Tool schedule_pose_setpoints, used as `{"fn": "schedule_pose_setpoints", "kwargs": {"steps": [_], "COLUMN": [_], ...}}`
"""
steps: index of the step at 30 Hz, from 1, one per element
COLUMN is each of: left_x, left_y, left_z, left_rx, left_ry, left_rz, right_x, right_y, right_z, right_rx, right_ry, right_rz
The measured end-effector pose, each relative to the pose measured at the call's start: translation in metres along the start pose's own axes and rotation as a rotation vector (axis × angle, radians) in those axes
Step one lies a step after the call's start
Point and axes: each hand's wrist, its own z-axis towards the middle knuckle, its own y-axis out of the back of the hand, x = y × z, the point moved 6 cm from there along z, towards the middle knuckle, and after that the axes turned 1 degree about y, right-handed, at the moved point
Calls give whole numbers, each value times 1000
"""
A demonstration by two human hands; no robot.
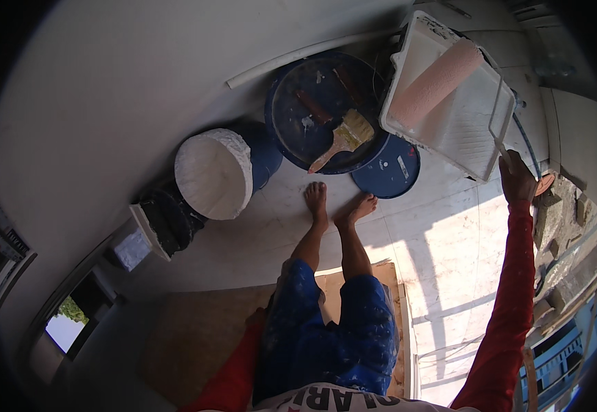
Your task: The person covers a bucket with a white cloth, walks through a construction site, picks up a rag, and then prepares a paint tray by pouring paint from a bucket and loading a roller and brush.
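My right hand (518, 180), in a red sleeve, is closed round the handle of a paint roller. The pinkish roller sleeve (436, 82) rests in a white paint tray (474, 137), lying slantwise across it, and the roller's wire frame runs along the tray's right side. My left hand (257, 317) hangs low beside my left thigh, in shadow; its fingers do not show clearly. A flat paintbrush (353, 134) with a pale, paint-stained head lies on the dark blue drum (288, 141) just left of the tray.
A white-rimmed bucket (209, 175) and a black container (164, 216) stand by the wall at left. A round blue lid (401, 172) lies near my bare feet. Rubble (563, 220) lies at right. A brown board (195, 329) is below.
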Motion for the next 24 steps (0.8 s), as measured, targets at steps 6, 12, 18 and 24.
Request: {"fn": "schedule_pose_setpoints", "kwargs": {"steps": [6,12,18,24], "left_x": [-8,-9,14,-19], "left_y": [14,26,18,62], "left_z": [2,8,39,20], "left_rx": [-117,-178,-280,-391], "left_ry": [17,34,68,-46], "left_rz": [-33,30,111,67], "right_x": [8,7,5,-1], "right_y": [-12,-11,-7,-4], "right_z": [-14,-20,-27,-50], "right_rx": [-12,-64,-56,-100], "right_ry": [-106,-142,-218,-291], "right_rz": [71,119,130,214]}}
